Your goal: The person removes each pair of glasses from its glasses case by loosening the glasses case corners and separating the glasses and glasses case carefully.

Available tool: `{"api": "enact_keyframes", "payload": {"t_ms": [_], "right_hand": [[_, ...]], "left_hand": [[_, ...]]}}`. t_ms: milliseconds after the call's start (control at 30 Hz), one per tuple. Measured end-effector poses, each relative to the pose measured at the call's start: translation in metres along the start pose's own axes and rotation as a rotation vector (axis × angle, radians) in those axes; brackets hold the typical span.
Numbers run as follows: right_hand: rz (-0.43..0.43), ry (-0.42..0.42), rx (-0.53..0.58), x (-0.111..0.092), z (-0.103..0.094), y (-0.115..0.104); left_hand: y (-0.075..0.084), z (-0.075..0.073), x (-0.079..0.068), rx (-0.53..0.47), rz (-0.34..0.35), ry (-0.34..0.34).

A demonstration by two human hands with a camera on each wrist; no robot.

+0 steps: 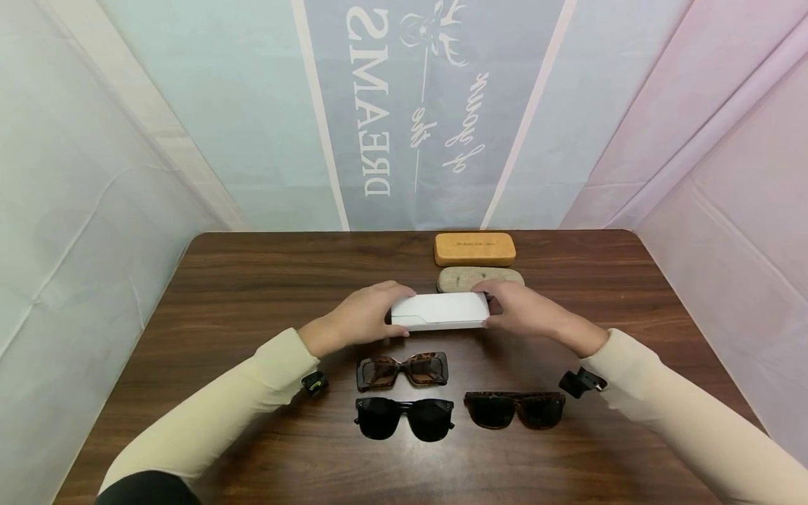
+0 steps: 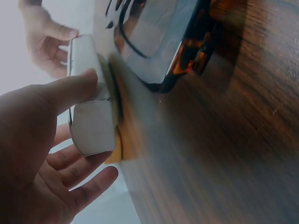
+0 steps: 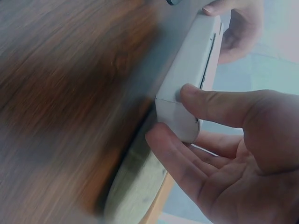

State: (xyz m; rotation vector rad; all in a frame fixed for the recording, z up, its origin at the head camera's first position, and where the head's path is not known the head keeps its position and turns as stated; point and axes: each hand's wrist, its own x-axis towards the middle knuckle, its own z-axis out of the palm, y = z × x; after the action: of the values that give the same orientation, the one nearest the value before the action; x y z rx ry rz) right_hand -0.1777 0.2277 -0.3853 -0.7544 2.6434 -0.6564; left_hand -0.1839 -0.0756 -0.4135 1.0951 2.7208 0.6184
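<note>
A long white case is held by its two ends in front of the beige case. My left hand grips its left end, the thumb on the near side and the fingers behind, as the left wrist view shows. At the other end my right hand pinches the white case between thumb and fingers. The lid looks closed. Nearer to me lie tortoiseshell sunglasses with a thick square frame, black sunglasses below them, and dark brown sunglasses to the right.
A mustard-yellow case lies at the table's back edge, behind the beige one. The brown wooden table meets a hanging printed cloth at the back, with pale cloth walls on both sides.
</note>
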Motion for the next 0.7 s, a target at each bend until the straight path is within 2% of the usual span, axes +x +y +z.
{"api": "enact_keyframes", "payload": {"t_ms": [467, 700], "right_hand": [[0.025, -0.027, 0.053, -0.017, -0.012, 0.019], [0.037, -0.048, 0.070, -0.022, -0.017, 0.028]], "left_hand": [[0.016, 0.007, 0.019, 0.058, 0.065, -0.022], [0.021, 0.011, 0.030, 0.069, 0.063, -0.057]]}}
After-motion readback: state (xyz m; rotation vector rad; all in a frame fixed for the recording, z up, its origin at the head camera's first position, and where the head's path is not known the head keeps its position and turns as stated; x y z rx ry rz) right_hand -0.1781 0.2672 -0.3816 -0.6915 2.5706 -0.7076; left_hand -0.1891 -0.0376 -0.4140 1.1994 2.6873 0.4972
